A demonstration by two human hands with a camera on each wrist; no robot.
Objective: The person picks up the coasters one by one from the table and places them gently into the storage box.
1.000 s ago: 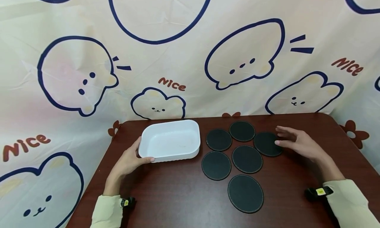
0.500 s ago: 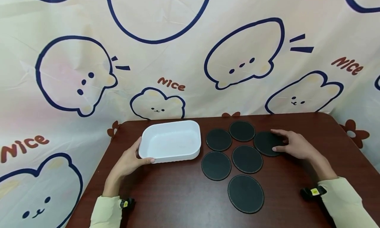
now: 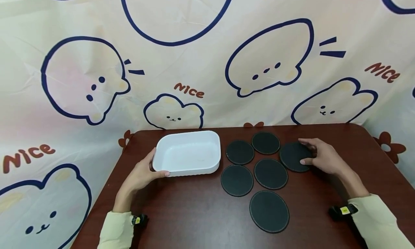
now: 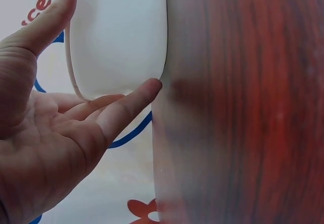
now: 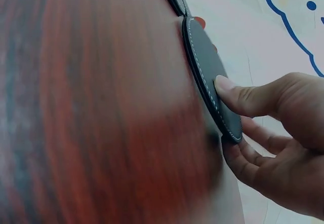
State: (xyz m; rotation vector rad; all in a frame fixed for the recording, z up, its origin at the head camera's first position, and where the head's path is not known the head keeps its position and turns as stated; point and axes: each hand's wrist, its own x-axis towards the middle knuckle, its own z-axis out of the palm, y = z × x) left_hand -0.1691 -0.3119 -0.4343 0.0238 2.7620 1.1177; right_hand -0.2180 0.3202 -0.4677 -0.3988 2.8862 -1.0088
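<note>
My left hand (image 3: 142,173) holds the left end of a white rectangular plastic tub (image 3: 188,153), thumb along its front side and fingers around the end. In the left wrist view the fingertips lie low on the wall of the tub (image 4: 119,36). With my right hand (image 3: 325,157) I pinch a round black coaster (image 3: 293,157), the rightmost of several on the table. The right wrist view shows the thumb (image 5: 228,87) on the top face of this stitched coaster (image 5: 207,57), while the other fingers reach to its edge and under it.
Several more black coasters lie flat between tub and right hand, among them a middle one (image 3: 271,173), a back one (image 3: 265,143) and a nearest one (image 3: 269,211). The dark wood table (image 3: 194,213) ends at a printed cloth backdrop (image 3: 214,61).
My right hand has come left onto the rightmost coaster and taken its edge between thumb and fingers; the coaster has shifted very slightly right. The left hand and tub stay put.
</note>
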